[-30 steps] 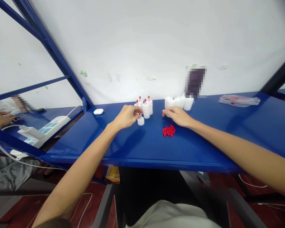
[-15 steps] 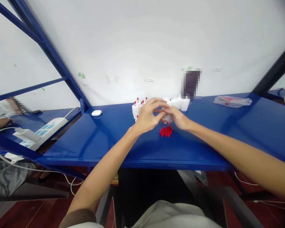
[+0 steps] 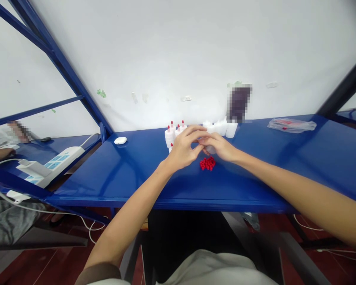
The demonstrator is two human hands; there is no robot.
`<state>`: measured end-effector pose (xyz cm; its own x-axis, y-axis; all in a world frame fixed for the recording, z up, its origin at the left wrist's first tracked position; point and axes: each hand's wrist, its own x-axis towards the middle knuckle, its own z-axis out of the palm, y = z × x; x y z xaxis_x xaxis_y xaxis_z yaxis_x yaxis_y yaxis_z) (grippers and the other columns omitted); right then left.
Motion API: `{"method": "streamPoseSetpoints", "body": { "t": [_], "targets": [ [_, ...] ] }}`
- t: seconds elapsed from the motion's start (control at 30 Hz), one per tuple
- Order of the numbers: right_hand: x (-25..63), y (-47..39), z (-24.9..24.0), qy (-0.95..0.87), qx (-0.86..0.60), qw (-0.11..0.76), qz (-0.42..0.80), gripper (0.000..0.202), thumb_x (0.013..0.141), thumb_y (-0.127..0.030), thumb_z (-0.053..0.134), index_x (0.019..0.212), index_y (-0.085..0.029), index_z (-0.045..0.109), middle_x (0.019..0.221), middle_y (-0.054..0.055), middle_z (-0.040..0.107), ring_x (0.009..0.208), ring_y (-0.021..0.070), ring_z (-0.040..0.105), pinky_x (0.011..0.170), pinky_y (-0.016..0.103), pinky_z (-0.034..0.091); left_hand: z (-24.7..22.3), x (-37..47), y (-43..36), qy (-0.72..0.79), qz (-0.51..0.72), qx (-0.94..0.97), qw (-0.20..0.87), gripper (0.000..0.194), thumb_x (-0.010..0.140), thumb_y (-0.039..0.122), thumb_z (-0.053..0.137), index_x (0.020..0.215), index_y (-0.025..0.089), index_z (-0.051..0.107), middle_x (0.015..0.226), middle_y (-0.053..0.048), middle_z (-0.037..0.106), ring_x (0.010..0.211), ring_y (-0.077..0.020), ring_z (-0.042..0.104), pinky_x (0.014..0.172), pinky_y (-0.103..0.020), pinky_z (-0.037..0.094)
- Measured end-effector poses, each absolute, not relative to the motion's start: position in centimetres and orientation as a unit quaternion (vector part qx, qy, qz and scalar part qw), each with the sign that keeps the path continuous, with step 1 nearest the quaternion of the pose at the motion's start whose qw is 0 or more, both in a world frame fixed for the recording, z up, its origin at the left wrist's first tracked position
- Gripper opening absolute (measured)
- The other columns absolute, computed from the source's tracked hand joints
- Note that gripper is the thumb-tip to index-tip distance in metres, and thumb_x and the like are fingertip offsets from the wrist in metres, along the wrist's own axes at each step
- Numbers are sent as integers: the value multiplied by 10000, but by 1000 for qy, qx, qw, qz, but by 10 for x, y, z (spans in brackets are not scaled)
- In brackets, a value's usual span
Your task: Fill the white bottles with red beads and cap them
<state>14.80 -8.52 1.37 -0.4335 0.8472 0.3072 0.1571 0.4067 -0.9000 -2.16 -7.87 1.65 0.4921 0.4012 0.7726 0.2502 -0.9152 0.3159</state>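
My right hand (image 3: 222,147) is closed around a small translucent white squeeze bottle (image 3: 211,150), mostly covered by its fingers. Bent over the bottle's upper end, my left hand (image 3: 186,145) has its thumb and fingers drawn together there; the fingertips are partly hidden, so any small part between them cannot be made out. A little pile of red caps (image 3: 207,163) lies on the blue table just below the hands. To the left stand several white bottles with red tips (image 3: 169,137), partly behind my left hand. White bottles without red tips (image 3: 221,128) stand behind my right hand.
A clear plastic bag (image 3: 292,125) with some red inside lies at the right rear of the blue table (image 3: 121,170). A white earbud case (image 3: 120,140) sits at the left. Beyond the blue frame are a power strip (image 3: 55,164) and another person's hand (image 3: 0,154).
Both hands stay together over the bottle. The right fingers have shifted slightly over it, and less of the bottle shows. The caps and standing bottles have not moved.
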Motion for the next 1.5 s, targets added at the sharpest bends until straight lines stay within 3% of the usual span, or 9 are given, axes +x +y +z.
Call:
{"method": "streamPoseSetpoints", "body": {
  "t": [0.27,0.37,0.5,0.6,0.73,0.97,1.33,1.4,1.5],
  "targets": [
    [144,-89,16,-699,-313,458,452,126,733,-240,477,620,-204,519,542,-25,459,453,116,438,450,276,329,11,-18,-80,231,489,840,32,46,852,192,705,855,162,670,796,-11,574,729,-130,542,703,-284,485],
    [143,-93,14,-716,-298,461,430,107,793,-260,486,714,-204,532,614,-26,481,485,116,439,473,277,355,11,-19,-82,231,470,851,41,37,873,173,660,843,170,681,767,-4,566,694,-123,521,670,-267,450],
    [151,-89,19,-770,-326,427,344,240,935,-392,441,1033,-208,561,725,-3,576,634,163,540,609,305,432,20,-36,-82,265,476,837,41,113,911,238,625,871,182,715,725,3,547,670,-124,486,679,-274,415],
    [168,-78,22,-803,-399,374,237,274,940,-321,386,1153,-212,521,776,19,608,743,204,567,706,344,442,26,-64,-75,342,499,790,101,167,896,332,652,886,182,725,634,36,466,584,-106,386,613,-262,366],
    [194,-62,8,-823,-458,299,152,313,850,-217,438,1148,-184,528,969,94,672,865,249,615,804,402,472,18,-101,-63,416,483,753,163,247,863,413,661,864,171,712,554,78,217,517,-88,227,541,-254,259],
    [204,-59,-15,-808,-487,309,124,299,749,-192,589,1008,-197,738,1263,96,687,1141,297,641,1013,461,478,10,-117,-54,434,472,750,165,287,809,441,688,830,157,719,542,80,212,511,-82,185,526,-259,193],
    [199,-69,-15,-818,-491,276,118,314,796,-132,537,1040,-193,724,1206,90,708,1082,278,652,961,428,484,17,-116,-50,473,369,796,86,318,814,475,678,876,174,758,561,65,265,536,-98,233,560,-265,229],
    [199,-70,-15,-822,-488,270,114,312,784,-122,535,1025,-196,720,1177,86,711,1060,274,653,953,420,483,18,-117,-52,474,389,786,88,315,822,470,673,912,177,745,573,66,265,542,-99,250,566,-260,241],
    [199,-70,-14,-820,-483,284,116,332,776,-118,530,1038,-201,716,1165,85,713,1021,277,654,910,421,497,18,-114,-62,466,439,762,104,308,867,461,625,793,166,676,571,65,262,539,-95,247,552,-252,243]
  ]
}}
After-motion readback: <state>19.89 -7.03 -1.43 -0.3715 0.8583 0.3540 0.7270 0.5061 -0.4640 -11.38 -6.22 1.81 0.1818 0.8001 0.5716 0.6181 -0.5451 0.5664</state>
